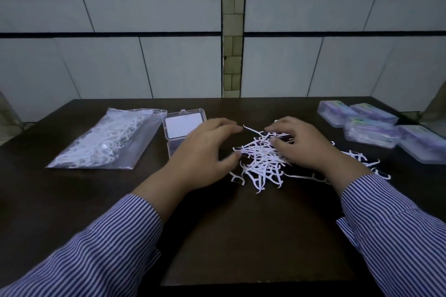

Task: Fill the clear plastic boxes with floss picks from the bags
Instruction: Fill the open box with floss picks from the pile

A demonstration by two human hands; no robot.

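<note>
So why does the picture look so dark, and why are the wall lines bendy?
Head view: the light is dim, so the table looks almost black and only the floss picks stand out bright; the wide lens curves the wall tiles; the left hand is slightly blurred.

Loose white floss picks (261, 159) beside open clear box (184, 125)

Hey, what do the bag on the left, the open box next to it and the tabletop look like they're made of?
Bag: thin clear plastic film, glossy and wrinkled, with the white picks visible through it.
Open box: rigid clear plastic, judging by its crisp edges and hinged lid.
Tabletop: dark, smooth, faintly sheened; probably laminate or wood, can't tell which.
</note>
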